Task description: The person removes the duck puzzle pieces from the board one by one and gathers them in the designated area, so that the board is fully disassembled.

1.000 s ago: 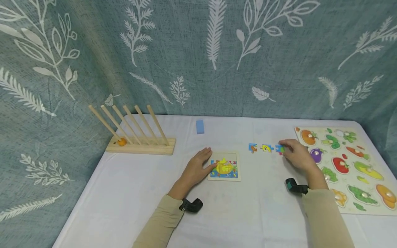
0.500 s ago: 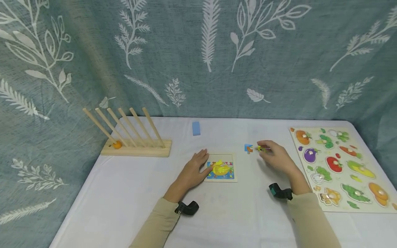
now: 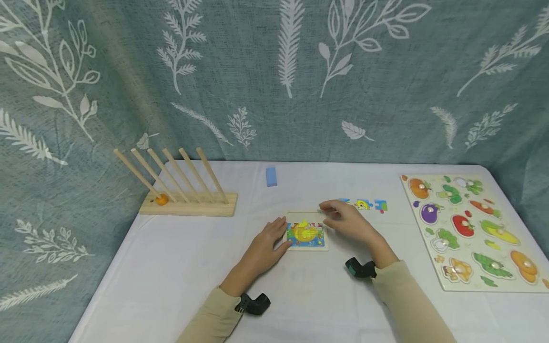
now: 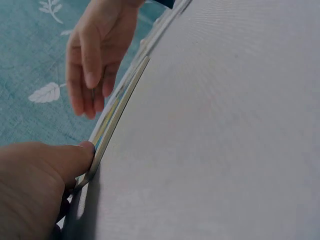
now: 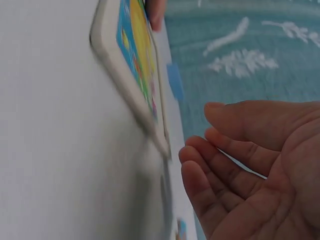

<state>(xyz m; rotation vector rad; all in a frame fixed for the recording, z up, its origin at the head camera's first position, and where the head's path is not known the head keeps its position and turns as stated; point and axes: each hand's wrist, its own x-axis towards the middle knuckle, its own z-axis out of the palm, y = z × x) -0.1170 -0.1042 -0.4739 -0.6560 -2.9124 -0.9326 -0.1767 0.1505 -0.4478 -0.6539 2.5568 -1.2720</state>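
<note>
A small jigsaw puzzle (image 3: pixel 305 234) with a yellow duck lies in a pale wooden frame (image 3: pixel 305 248); the frame's upper part shows bare board. My left hand (image 3: pixel 262 247) rests along the frame's left side, fingers extended. Its thumb (image 4: pixel 75 159) touches the frame's edge in the left wrist view. My right hand (image 3: pixel 349 221) hovers by the frame's upper right corner. Nothing sits between its loosely bent fingers (image 5: pixel 240 185) in the right wrist view. Behind it lie three loose puzzle pieces in a row, among them a yellow piece (image 3: pixel 363 205) and a blue-green piece (image 3: pixel 381 205); the leftmost is partly hidden.
A wooden peg rack (image 3: pixel 188 208) with an orange bead (image 3: pixel 161 199) stands at the back left. One blue block (image 3: pixel 271 176) lies near the table's back edge. On the right is a vegetable knob puzzle board (image 3: pixel 476 233). A patterned curtain (image 3: pixel 257 71) hangs behind.
My right hand has moved left from the rightmost piece, past the middle one, to the frame's corner. The pieces stay on the table. My left hand stays at the frame, shifted slightly toward me.
</note>
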